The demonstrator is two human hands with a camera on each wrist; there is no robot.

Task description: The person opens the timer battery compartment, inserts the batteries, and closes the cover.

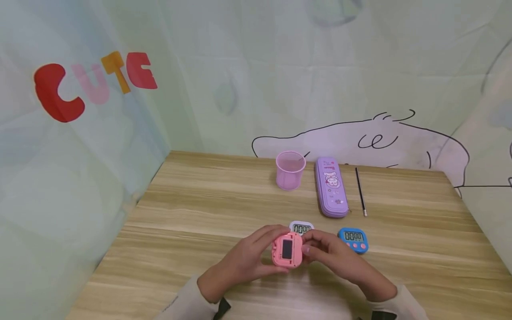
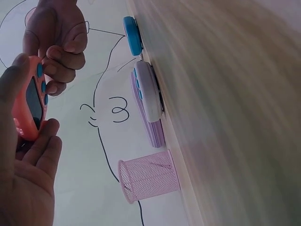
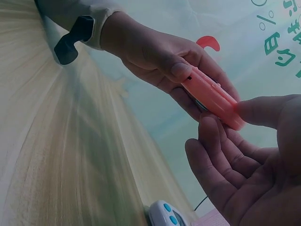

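Note:
A pink digital timer (image 1: 287, 250) is held up over the table, its back with a dark panel turned to the head camera. My left hand (image 1: 249, 254) grips it from the left, thumb at the lower edge and fingers at the upper one. On the opposite edge, my right hand (image 1: 336, 255) pinches it between thumb and curled fingers. From the left wrist, the timer's screen and blue buttons (image 2: 43, 86) show. Behind the hands lies a white timer (image 1: 302, 227), partly covered in the head view. A blue timer (image 1: 354, 240) with pink buttons rests right of the right hand.
Toward the back of the wooden table (image 1: 192, 195) stands a pink mesh cup (image 1: 290, 173). A purple pencil case (image 1: 332, 189) lies beside it, and a black pencil (image 1: 361, 191) lies further right. Printed cloth walls (image 1: 240, 80) border the table's back and sides.

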